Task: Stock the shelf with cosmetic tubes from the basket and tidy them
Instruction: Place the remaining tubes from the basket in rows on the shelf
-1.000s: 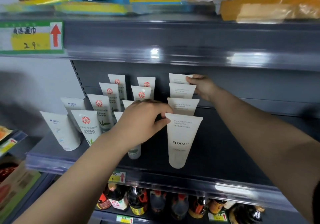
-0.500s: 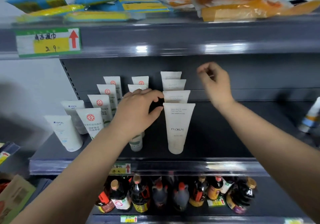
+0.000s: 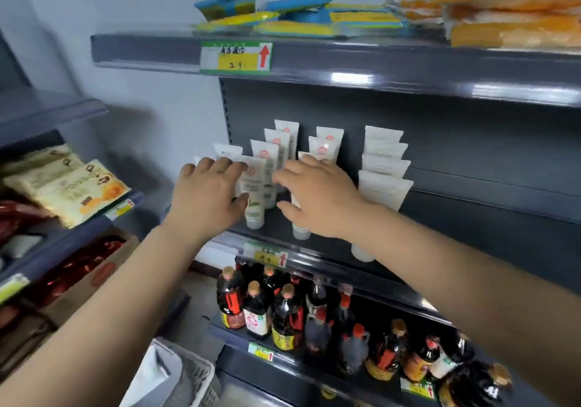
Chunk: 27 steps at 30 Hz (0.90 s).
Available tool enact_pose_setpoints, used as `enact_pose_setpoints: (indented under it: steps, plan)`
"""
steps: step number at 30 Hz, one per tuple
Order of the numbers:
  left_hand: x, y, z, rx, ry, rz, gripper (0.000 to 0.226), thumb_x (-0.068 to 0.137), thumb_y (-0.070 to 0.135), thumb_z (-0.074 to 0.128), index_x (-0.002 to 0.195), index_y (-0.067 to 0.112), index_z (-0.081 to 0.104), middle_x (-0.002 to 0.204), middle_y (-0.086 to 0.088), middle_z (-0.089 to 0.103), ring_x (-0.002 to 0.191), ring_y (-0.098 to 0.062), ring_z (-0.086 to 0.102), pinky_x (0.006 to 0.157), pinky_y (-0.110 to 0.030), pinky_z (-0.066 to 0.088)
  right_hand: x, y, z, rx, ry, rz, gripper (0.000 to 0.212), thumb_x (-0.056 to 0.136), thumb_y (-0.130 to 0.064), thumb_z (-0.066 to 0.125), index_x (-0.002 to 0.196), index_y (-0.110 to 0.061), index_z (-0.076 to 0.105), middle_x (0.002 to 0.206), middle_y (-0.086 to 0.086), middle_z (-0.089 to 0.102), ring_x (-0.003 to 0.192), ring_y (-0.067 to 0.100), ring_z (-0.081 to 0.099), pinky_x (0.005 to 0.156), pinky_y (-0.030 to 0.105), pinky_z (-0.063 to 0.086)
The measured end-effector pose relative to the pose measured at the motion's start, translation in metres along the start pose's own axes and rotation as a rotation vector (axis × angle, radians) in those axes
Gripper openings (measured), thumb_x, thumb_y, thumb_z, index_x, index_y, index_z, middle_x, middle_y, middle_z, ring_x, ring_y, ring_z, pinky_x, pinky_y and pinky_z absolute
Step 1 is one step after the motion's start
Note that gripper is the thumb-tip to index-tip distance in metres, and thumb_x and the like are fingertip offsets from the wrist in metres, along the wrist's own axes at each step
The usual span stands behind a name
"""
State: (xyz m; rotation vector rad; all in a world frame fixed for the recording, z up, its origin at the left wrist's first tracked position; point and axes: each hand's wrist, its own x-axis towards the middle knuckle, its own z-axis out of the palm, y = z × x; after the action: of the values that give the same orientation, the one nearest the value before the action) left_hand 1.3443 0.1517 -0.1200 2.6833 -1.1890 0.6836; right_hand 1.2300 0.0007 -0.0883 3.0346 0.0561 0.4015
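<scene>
Clearly both hands work the front tube (image 3: pixel 255 193) near the shelf (image 3: pixel 330 268) front edge: left hand (image 3: pixel 207 196) fingers wrap it, while right hand (image 3: pixel 317 196) fingers lie spread, holding nothing, probably squaring the rows. Below, the basket (image 3: pixel 188 375) waits.

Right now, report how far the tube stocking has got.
Done: white cosmetic tubes stand in rows on the dark metal shelf. In hand: the left hand and right hand reach among the red-logo tubes, apparently straightening them. Left: the white slatted basket below; its contents are hidden.
</scene>
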Motion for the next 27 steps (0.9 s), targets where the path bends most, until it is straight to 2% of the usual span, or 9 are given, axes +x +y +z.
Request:
enact_pose_setpoints:
  steps: [1,3,6,11,15,20,23,27]
  plan:
    - [-0.013,-0.007,-0.001,0.023,-0.039,-0.043,0.050,0.073,0.036,0.054,0.115,0.011,0.062,0.104,-0.013,0.067,0.093,-0.039,0.061,0.078,-0.046,0.046,0.005,-0.009,0.007,-0.006,-0.034,-0.046,0.045,0.093,-0.035,0.043,0.134,-0.019,0.040,0.137,-0.001,0.041,0.129,0.021,0.032,0.104,0.038,0.028]
    - [-0.041,-0.019,-0.001,0.059,-0.130,-0.140,0.053,0.082,0.036,0.057,0.129,0.015,0.051,0.123,-0.012,0.059,0.112,-0.038,0.053,0.092,-0.048,0.040,0.013,-0.026,0.023,-0.017,-0.087,-0.131,0.049,0.091,-0.035,0.046,0.136,-0.017,0.038,0.139,0.002,0.039,0.130,0.023,0.030,0.103,0.039,0.027]
    - [-0.090,-0.034,-0.001,0.104,-0.229,-0.296,0.060,0.086,0.039,0.053,0.141,0.024,0.034,0.142,-0.004,0.043,0.130,-0.031,0.037,0.103,-0.043,0.028,0.020,-0.058,0.047,-0.012,-0.138,-0.267,0.052,0.089,-0.037,0.049,0.136,-0.016,0.037,0.138,0.004,0.039,0.131,0.024,0.030,0.104,0.041,0.029]
    - [-0.185,-0.058,-0.006,0.228,-0.416,-0.511,0.063,0.086,0.047,0.049,0.142,0.025,0.028,0.145,0.000,0.036,0.133,-0.024,0.032,0.105,-0.041,0.025,0.023,-0.123,0.083,0.047,-0.209,-0.477,0.052,0.091,-0.037,0.047,0.136,-0.016,0.034,0.141,0.005,0.034,0.133,0.026,0.027,0.106,0.044,0.027]
    - [-0.258,-0.073,-0.007,0.249,-0.519,-0.686,0.064,0.086,0.045,0.050,0.143,0.025,0.028,0.145,-0.001,0.037,0.133,-0.024,0.032,0.109,-0.042,0.021,0.020,-0.175,0.116,0.074,-0.303,-0.602,0.055,0.091,-0.039,0.048,0.138,-0.016,0.032,0.142,0.006,0.033,0.133,0.027,0.027,0.106,0.045,0.028]
    - [-0.331,-0.097,0.002,0.163,-0.579,-0.935,0.062,0.087,0.041,0.050,0.143,0.026,0.029,0.146,0.000,0.036,0.135,-0.026,0.031,0.109,-0.040,0.024,0.027,-0.230,0.152,0.146,-0.505,-0.666,0.055,0.091,-0.040,0.047,0.138,-0.017,0.034,0.144,0.006,0.033,0.135,0.027,0.026,0.108,0.045,0.028]
    - [-0.360,-0.119,0.018,0.091,-0.610,-1.018,0.061,0.087,0.039,0.051,0.143,0.027,0.029,0.145,0.001,0.037,0.133,-0.025,0.033,0.108,-0.039,0.028,0.042,-0.262,0.175,0.172,-0.608,-0.658,0.059,0.090,-0.046,0.046,0.140,-0.017,0.033,0.146,0.005,0.033,0.135,0.028,0.027,0.106,0.045,0.029]
    - [-0.381,-0.156,0.049,-0.042,-0.599,-1.088,0.061,0.087,0.035,0.052,0.143,0.028,0.029,0.141,0.000,0.041,0.131,-0.026,0.037,0.106,-0.039,0.032,0.073,-0.302,0.223,0.212,-0.724,-0.614,0.054,0.092,-0.038,0.047,0.140,-0.018,0.034,0.147,0.005,0.033,0.133,0.030,0.031,0.103,0.044,0.036]
